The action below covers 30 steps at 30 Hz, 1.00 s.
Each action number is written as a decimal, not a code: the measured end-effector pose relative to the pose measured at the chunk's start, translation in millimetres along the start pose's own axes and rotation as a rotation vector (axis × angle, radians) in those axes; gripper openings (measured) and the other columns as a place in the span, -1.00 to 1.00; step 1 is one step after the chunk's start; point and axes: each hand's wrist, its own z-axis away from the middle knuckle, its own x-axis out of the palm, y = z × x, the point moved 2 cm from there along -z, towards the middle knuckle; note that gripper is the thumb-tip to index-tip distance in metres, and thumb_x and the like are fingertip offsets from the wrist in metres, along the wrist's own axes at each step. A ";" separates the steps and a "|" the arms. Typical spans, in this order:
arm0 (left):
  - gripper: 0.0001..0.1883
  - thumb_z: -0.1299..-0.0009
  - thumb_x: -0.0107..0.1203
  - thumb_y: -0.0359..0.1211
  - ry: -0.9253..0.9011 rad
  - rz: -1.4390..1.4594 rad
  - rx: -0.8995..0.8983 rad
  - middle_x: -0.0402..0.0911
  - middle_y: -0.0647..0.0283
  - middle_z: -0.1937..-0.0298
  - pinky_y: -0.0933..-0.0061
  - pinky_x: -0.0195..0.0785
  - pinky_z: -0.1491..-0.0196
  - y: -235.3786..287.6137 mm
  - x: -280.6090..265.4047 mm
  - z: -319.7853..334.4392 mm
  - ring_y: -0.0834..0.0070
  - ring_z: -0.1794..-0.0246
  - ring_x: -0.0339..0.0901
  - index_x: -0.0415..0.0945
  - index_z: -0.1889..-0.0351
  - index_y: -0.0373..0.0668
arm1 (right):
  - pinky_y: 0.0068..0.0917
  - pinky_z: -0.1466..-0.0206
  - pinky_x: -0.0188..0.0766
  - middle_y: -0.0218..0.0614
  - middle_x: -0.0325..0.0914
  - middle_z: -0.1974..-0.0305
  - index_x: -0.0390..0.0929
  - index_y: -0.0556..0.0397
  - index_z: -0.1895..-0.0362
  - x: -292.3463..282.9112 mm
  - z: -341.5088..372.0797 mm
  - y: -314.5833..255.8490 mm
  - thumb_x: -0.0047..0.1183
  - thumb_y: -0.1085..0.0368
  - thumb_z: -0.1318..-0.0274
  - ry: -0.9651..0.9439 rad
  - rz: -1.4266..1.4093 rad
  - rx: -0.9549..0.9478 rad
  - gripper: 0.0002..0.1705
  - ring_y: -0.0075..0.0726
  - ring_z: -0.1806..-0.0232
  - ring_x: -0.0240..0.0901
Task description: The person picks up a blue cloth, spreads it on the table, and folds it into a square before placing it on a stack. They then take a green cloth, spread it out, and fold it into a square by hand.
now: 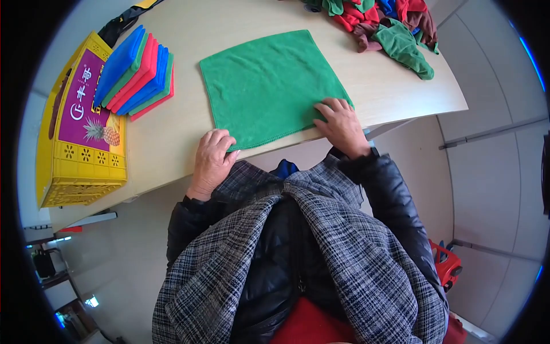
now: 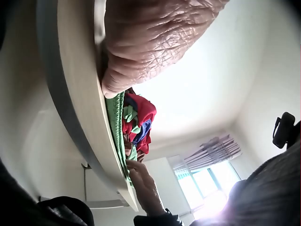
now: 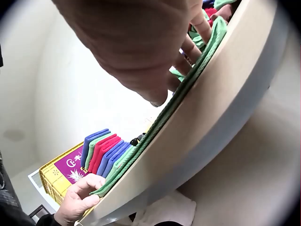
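Under the fingers (image 1: 329,107), green cloth (image 1: 266,86)

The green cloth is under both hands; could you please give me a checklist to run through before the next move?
1. Green cloth spread out: ok, with only slight ripples.
2. Left hand at the near left corner: ok.
3. Right hand by the near right corner: ok.
4. Folded cloths apart from the green cloth: ok, they stand beside the yellow crate.
5. Loose pile apart from the green cloth: ok, bare table lies between.
6. Underside clean: cannot tell, it is hidden.
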 end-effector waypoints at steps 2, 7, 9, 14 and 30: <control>-0.72 -0.12 0.38 -0.42 -0.025 -0.009 0.017 0.55 0.16 0.10 0.14 0.35 -0.14 2.1 -6.9 -2.2 0.13 -0.03 0.48 0.53 0.24 -0.17 | -0.13 -0.21 0.35 -0.13 0.50 -0.09 0.56 0.02 -0.06 -11.0 14.5 8.1 0.17 0.17 -0.20 -0.034 -0.020 -0.005 -0.62 0.08 -0.15 0.38; -0.80 -0.18 0.34 -0.38 -0.238 0.016 0.014 0.56 0.17 0.26 0.16 0.37 -0.06 0.2 -26.9 -17.1 0.16 0.08 0.52 0.53 0.33 -0.18 | -0.13 -0.23 0.33 -0.12 0.49 -0.09 0.56 0.02 -0.06 -25.2 15.3 21.4 0.17 0.18 -0.20 -0.223 -0.183 0.202 -0.63 0.09 -0.16 0.37; -0.82 -0.22 0.31 -0.38 -0.227 0.030 0.032 0.56 0.15 0.27 0.14 0.37 -0.05 2.6 -26.3 -39.7 0.14 0.07 0.52 0.53 0.33 -0.20 | -0.12 -0.26 0.31 -0.12 0.49 -0.11 0.56 0.01 -0.08 -25.4 3.6 18.9 0.17 0.19 -0.20 -0.181 -0.160 0.197 -0.62 0.07 -0.18 0.37; -0.86 -0.41 0.15 -0.36 -0.253 0.153 0.070 0.62 0.07 0.13 0.13 0.40 -0.08 2.1 -1.6 -130.2 0.06 -0.03 0.54 0.56 0.20 -0.24 | -0.04 -0.36 0.23 -0.12 0.44 -0.23 0.50 -0.04 -0.21 5.1 -23.9 9.9 0.13 0.11 -0.24 0.082 0.093 -0.003 -0.52 0.05 -0.30 0.31; -0.32 -0.57 -0.24 0.17 -0.432 -0.281 0.142 0.02 0.23 -0.64 -0.27 -0.23 -0.52 -22.1 200.1 -315.1 0.17 -0.63 -0.08 0.07 -0.58 0.15 | 0.13 -0.58 -0.16 -0.17 0.23 -0.46 0.33 -0.13 -0.43 23.0 0.7 17.9 0.02 -0.04 -0.30 0.000 0.024 0.127 -0.34 0.06 -0.55 0.00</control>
